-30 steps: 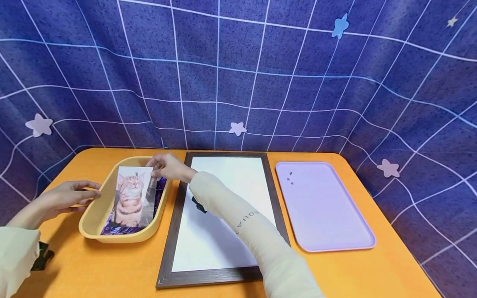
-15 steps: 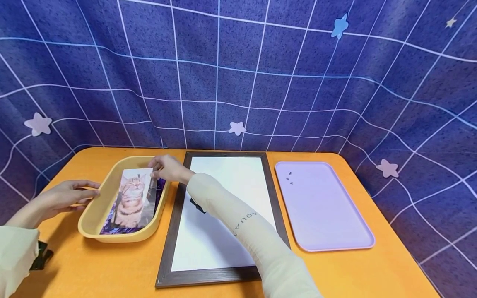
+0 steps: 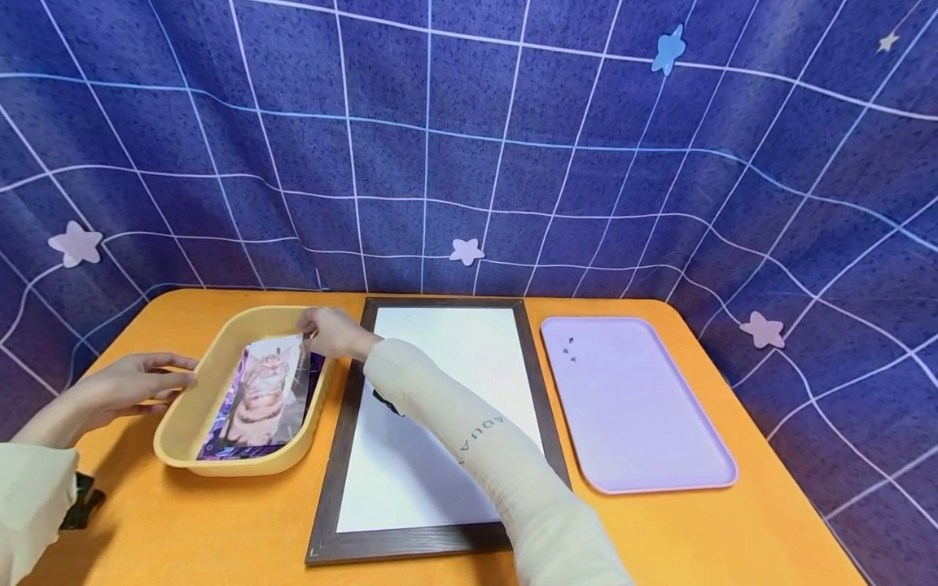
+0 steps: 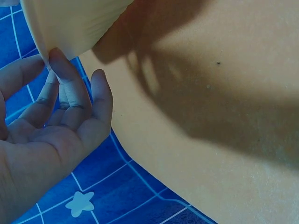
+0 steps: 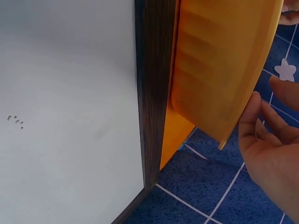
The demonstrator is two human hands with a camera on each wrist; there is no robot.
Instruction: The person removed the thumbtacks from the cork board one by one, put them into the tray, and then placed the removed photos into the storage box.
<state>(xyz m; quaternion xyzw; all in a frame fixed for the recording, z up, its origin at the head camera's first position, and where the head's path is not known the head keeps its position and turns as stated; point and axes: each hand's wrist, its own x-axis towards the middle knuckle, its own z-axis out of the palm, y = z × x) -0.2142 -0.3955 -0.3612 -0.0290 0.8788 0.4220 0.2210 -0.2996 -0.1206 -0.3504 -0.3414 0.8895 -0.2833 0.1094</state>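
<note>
A yellow plastic basin (image 3: 172,443) stands at the left of the table. Inside it, a cat picture card (image 3: 264,391) lies tilted over purple patterned cards (image 3: 317,370). My right hand (image 3: 333,332) reaches over the basin's far right rim and pinches the card's upper right corner. That grip is hidden behind the basin wall in the right wrist view, where the right hand (image 5: 275,149) shows beside the rim. At the basin's left side, my left hand (image 3: 135,387) pinches the rim with thumb and fingertips, as the left hand (image 4: 56,116) also shows in the left wrist view.
A white board with a dark wooden frame (image 3: 333,488) lies mid-table under my right forearm. To its right is a lilac tray (image 3: 645,407) with several tiny dark bits (image 3: 570,350) near its top left. A blue gridded curtain (image 3: 469,163) hangs behind the orange table (image 3: 220,529).
My right hand has shifted slightly right with the card's corner. The cat card has sunk lower and turned clockwise in the basin, showing more purple at its left. The left hand stays in place.
</note>
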